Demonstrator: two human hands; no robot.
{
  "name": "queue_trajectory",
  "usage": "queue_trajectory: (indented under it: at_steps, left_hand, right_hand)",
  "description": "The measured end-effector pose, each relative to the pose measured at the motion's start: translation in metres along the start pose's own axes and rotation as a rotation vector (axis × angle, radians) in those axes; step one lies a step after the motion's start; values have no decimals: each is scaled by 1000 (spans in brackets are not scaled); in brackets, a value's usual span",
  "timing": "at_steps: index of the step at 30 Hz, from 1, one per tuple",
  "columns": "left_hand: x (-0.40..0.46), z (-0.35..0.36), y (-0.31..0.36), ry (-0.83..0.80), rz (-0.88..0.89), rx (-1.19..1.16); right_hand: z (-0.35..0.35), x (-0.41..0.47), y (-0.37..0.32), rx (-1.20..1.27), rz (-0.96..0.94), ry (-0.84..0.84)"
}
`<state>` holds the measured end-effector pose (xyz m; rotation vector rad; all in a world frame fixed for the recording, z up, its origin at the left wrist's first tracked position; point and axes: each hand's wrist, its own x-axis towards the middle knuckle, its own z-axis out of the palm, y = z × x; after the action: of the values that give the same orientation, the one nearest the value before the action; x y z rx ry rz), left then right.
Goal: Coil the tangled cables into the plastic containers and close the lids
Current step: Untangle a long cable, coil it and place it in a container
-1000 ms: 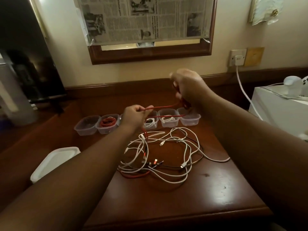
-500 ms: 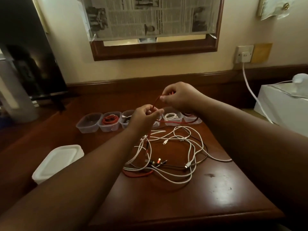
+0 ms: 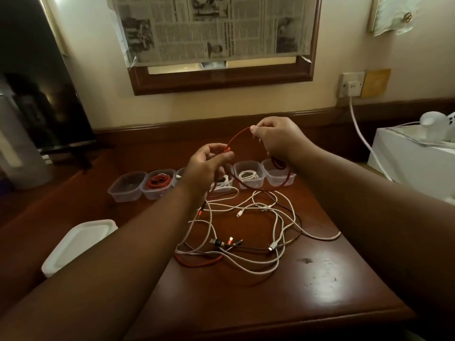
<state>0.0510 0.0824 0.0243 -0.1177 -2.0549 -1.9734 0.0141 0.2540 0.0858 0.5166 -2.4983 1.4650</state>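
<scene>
Red cable (image 3: 238, 137) raised over the worktop (image 3: 320, 271), arched between both hands. Left hand (image 3: 205, 168) with fingers pinched on the orange plug end; right hand (image 3: 277, 141) with thumb and forefinger clamped on the arc, further loops hanging under the palm over the row of tubs (image 3: 248, 177). Lower run trailing down into the tangle (image 3: 248, 232) of white, black and red leads, so not yet free. Step in hand, by the look of it: winding this cable into a coil, midway. Next move likely calls for feeding more slack up from the tangle, adding turns at the right hand, then dropping the coil into an open tub. Second tub from the left already holding a red coil (image 3: 158, 181); a white one lies in another. Lids (image 3: 78, 244) stacked at left, none fitted yet.

Newspaper (image 3: 214, 25) on the wall: print too small to read. No brand or label legible anywhere.
</scene>
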Motion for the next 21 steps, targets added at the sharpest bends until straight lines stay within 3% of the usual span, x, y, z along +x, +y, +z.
queue_trajectory:
  at_steps: [6, 9, 11, 14, 17, 21]
  left_hand:
    - [26, 10, 48, 65, 193, 18]
    - [37, 17, 76, 36, 244, 52]
    - [40, 21, 85, 0, 200, 3]
    - [38, 27, 83, -77, 2, -194]
    - [32, 26, 67, -103, -132, -307]
    - [21, 19, 47, -152, -151, -380]
  right_hand:
    - [-14, -1, -14, 117, -36, 103]
    - [-19, -8, -22, 136, -59, -56]
    - [-20, -12, -22, 89, -38, -182]
    - [-18, -18, -18, -49, -23, -316]
    - [-16, -20, -13, -52, -19, -271]
    - [-26, -22, -9, 69, 58, -199]
